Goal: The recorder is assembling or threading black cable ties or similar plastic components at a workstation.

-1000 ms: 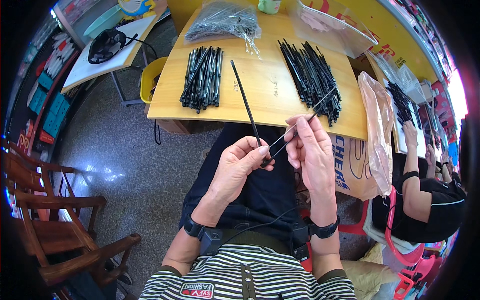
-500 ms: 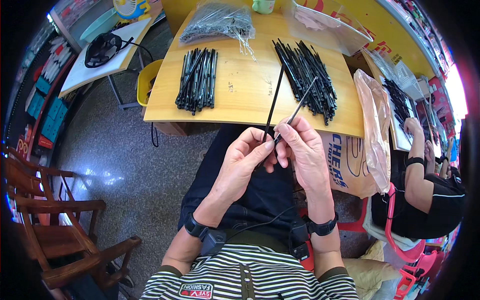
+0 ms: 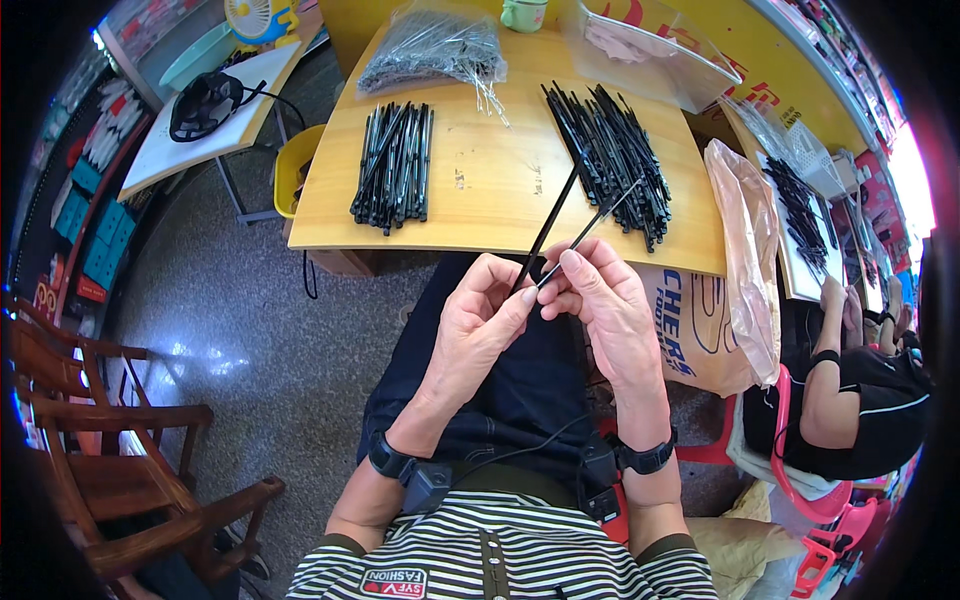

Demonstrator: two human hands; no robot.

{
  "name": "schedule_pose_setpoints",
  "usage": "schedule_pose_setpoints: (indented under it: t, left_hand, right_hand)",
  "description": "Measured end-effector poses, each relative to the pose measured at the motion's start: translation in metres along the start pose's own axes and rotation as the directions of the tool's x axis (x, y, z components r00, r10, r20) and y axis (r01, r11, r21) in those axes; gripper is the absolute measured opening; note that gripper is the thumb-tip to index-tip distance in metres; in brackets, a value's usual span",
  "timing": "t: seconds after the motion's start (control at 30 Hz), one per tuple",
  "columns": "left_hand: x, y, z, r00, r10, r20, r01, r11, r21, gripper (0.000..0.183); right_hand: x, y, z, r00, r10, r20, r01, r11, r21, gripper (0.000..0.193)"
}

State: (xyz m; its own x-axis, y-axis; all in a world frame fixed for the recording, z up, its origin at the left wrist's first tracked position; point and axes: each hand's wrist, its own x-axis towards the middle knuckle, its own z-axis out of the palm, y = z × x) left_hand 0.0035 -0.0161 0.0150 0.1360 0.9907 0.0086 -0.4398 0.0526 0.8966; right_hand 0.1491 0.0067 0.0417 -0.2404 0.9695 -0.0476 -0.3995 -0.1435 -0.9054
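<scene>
Above my lap, my left hand (image 3: 482, 325) pinches a slim black rod (image 3: 550, 222) between thumb and fingers, its far end slanting up over the table edge. My right hand (image 3: 608, 310) is closed on a thinner, dark metallic rod (image 3: 612, 206), pointing away to the right. Near my left thumb the lower ends of both rods come together, partly covered by fingertips. On the table, a neat bundle of black rods (image 3: 393, 165) lies left, and a looser pile of black rods (image 3: 615, 160) lies right.
A clear bag of thin metallic rods (image 3: 432, 52) lies at the wooden table's (image 3: 480, 220) back, beside a green cup (image 3: 524, 14) and clear bin (image 3: 655, 50). A plastic bag (image 3: 745, 260) hangs at the right edge. Another person's arm (image 3: 828, 350) is at right; wooden chairs (image 3: 130, 420) stand left.
Both rods have tilted further to the right, and my fingertips have shifted together slightly. The other person's hand at the right has moved nearer the edge of their table.
</scene>
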Motion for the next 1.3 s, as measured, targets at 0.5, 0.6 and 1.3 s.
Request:
schedule_pose_setpoints:
  t: [0.5, 0.6, 1.3]
  left_hand:
    - [0.003, 0.002, 0.003, 0.992, 0.011, -0.126, -0.006, 0.999, 0.047, 0.014]
    - [0.002, 0.000, -0.001, 0.986, 0.039, -0.162, -0.026, 0.997, 0.079, 0.012]
    - [0.108, 0.023, -0.056, 0.813, 0.582, -0.003, -0.051, 0.077, 0.996, 0.039]
  right_hand:
    - [0.010, -0.001, 0.009, 0.992, -0.103, -0.066, 0.074, 0.935, -0.346, 0.013]
    - [0.013, 0.002, 0.015, 0.992, -0.101, -0.075, 0.065, 0.923, -0.378, 0.014]
    - [0.065, -0.017, -0.037, 0.820, -0.569, -0.057, 0.119, 0.267, -0.956, 0.012]
